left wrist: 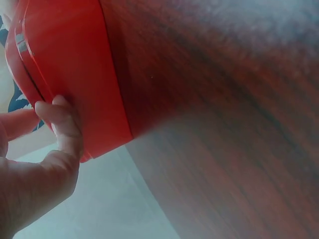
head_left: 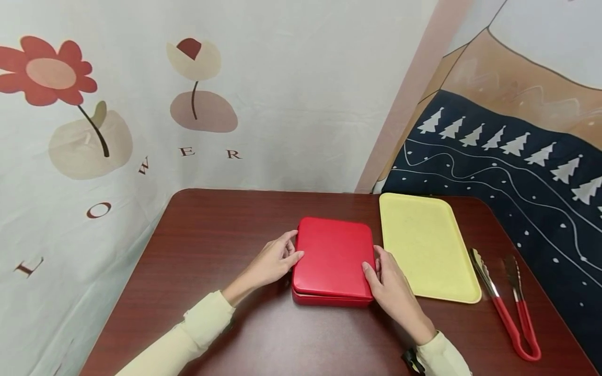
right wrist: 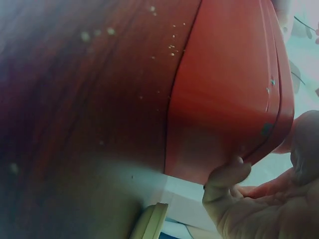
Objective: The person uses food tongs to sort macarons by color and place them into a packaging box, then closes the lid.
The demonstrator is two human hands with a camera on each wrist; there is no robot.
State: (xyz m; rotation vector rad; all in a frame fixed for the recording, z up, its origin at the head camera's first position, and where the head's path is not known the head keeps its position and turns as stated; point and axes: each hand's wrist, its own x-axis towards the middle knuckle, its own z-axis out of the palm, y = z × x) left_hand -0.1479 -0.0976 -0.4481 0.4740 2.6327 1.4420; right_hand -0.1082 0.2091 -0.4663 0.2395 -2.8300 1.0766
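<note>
A red rectangular box (head_left: pixel 331 301) sits on the table in the head view, its flat red lid (head_left: pixel 334 256) on top. Along the front edge a thin gap shows between lid and box. My left hand (head_left: pixel 273 259) holds the lid's left edge, thumb on top and fingers at the side. On the opposite edge my right hand (head_left: pixel 391 279) grips the lid in the same way. The left wrist view shows curled fingers (left wrist: pixel 62 117) at the seam beside a small silvery fitting (left wrist: pixel 21 44). In the right wrist view a fingertip (right wrist: pixel 232 172) presses the box's corner, close to the seam.
A yellow tray (head_left: pixel 425 245) lies right of the box, close to my right hand. Beyond it, red-handled tongs (head_left: pixel 522 324) lie spread near the right edge of the dark brown table (head_left: pixel 221 235). Printed cloths (head_left: pixel 301 104) hang behind the table.
</note>
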